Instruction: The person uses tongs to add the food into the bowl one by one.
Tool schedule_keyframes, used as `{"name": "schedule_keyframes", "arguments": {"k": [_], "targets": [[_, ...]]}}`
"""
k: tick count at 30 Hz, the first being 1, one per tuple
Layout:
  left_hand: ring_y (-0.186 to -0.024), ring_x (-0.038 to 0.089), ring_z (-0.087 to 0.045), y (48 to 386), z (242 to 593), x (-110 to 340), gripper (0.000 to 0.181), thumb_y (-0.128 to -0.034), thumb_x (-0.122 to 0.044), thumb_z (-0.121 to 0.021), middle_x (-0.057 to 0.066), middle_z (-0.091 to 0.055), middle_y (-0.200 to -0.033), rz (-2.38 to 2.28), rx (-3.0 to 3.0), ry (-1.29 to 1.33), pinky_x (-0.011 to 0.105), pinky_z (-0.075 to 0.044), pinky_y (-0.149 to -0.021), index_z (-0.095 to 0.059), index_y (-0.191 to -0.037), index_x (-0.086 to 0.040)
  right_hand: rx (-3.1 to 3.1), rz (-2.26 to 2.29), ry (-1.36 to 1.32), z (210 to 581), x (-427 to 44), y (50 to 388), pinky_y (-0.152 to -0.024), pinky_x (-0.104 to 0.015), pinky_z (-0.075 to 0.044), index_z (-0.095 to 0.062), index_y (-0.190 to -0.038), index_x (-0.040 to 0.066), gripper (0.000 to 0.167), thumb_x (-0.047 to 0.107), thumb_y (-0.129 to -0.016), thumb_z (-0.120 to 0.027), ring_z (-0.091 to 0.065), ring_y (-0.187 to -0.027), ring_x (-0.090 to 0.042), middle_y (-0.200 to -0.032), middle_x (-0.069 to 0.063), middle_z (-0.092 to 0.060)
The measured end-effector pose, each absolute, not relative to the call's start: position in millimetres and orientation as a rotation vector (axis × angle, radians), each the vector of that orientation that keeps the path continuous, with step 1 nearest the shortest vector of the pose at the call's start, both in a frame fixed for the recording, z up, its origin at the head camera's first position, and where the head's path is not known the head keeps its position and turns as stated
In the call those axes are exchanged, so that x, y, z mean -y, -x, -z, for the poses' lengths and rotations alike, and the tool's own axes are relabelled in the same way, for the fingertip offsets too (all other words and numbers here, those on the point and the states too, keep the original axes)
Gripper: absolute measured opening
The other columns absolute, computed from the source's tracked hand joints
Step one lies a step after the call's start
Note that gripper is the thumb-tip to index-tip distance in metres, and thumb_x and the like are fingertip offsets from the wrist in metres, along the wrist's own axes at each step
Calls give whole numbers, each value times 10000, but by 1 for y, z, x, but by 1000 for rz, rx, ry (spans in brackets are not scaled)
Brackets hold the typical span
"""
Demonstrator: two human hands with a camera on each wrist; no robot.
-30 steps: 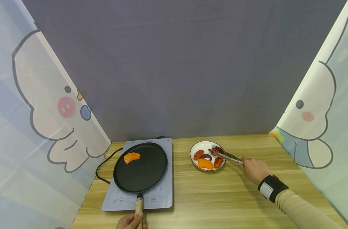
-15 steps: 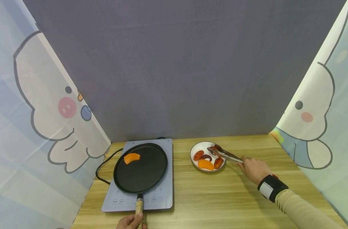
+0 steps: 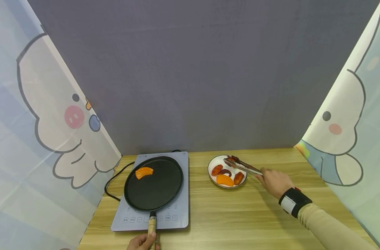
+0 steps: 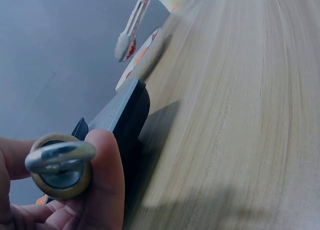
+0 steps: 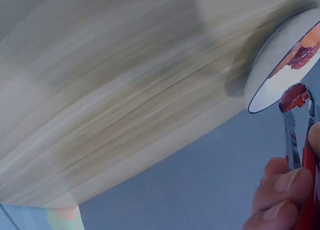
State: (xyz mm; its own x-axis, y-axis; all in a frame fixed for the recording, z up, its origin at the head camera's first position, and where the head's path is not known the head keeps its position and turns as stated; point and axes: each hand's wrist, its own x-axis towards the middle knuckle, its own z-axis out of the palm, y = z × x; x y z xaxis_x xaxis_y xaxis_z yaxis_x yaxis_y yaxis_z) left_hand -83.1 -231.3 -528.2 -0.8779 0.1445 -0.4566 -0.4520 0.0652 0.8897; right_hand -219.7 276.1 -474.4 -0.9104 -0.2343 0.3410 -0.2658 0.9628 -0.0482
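Note:
My left hand [image 3: 143, 242] grips the wooden handle [image 3: 151, 225] of a round black frying pan [image 3: 158, 191]; in the left wrist view the handle's metal hanging ring [image 4: 60, 157] faces the camera. One orange, striped food piece [image 3: 144, 172] lies in the pan, towards the left. My right hand [image 3: 275, 182] holds metal tongs [image 3: 247, 168] over the far right of a white, dark-rimmed plate [image 3: 212, 163]. Between the tong tips is a small reddish-brown food piece [image 5: 294, 97]. On the plate lie an orange slice [image 3: 225, 180], a curled dark tentacle [image 3: 225, 172] and two reddish pieces [image 3: 238, 178].
Beneath the pan is a flat grey induction cooker [image 3: 182, 208], its black cord [image 3: 110, 185] running out on the left. A grey backdrop [image 3: 202, 86] stands behind the wooden table [image 3: 233, 215]. Cartoon-printed panels [image 3: 61, 121] flank both sides.
The tongs with the reddish-brown piece have shifted slightly left and up over the plate. My right hand has moved a little the same way. My left hand and the pan stay put.

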Motion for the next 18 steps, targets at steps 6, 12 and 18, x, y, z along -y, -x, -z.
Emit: {"name": "schedule_keyframes", "arguments": {"k": [6, 12, 18], "targets": [[-572, 117, -600, 83, 527, 231, 422, -954, -358, -555, 48, -679, -740, -1860, -1930, 298, 285, -494, -529, -636, -978, 56, 2778, -144, -370, 470, -269, 223, -366, -359, -334, -509, -718, 108, 336, 349, -908, -647, -396, -407, -133, -520, 27, -399], [-575, 121, -603, 83, 528, 231, 423, -947, -360, -564, 52, -679, -737, -1864, -1932, 300, 288, -496, -532, -635, -972, 57, 2790, -151, -380, 467, -261, 226, -373, -342, -327, -513, -736, 112, 328, 357, -921, -627, -382, -411, -128, -523, 26, -383], [-573, 121, -604, 83, 530, 230, 426, -932, -368, -576, 60, -683, -742, -1865, -1923, 311, 285, -497, -529, -639, -969, 51, 2784, -152, -406, 464, -253, 231, -378, -347, -345, -520, -741, 118, 306, 340, -912, -643, -395, -423, -126, -533, 33, -388]]}}
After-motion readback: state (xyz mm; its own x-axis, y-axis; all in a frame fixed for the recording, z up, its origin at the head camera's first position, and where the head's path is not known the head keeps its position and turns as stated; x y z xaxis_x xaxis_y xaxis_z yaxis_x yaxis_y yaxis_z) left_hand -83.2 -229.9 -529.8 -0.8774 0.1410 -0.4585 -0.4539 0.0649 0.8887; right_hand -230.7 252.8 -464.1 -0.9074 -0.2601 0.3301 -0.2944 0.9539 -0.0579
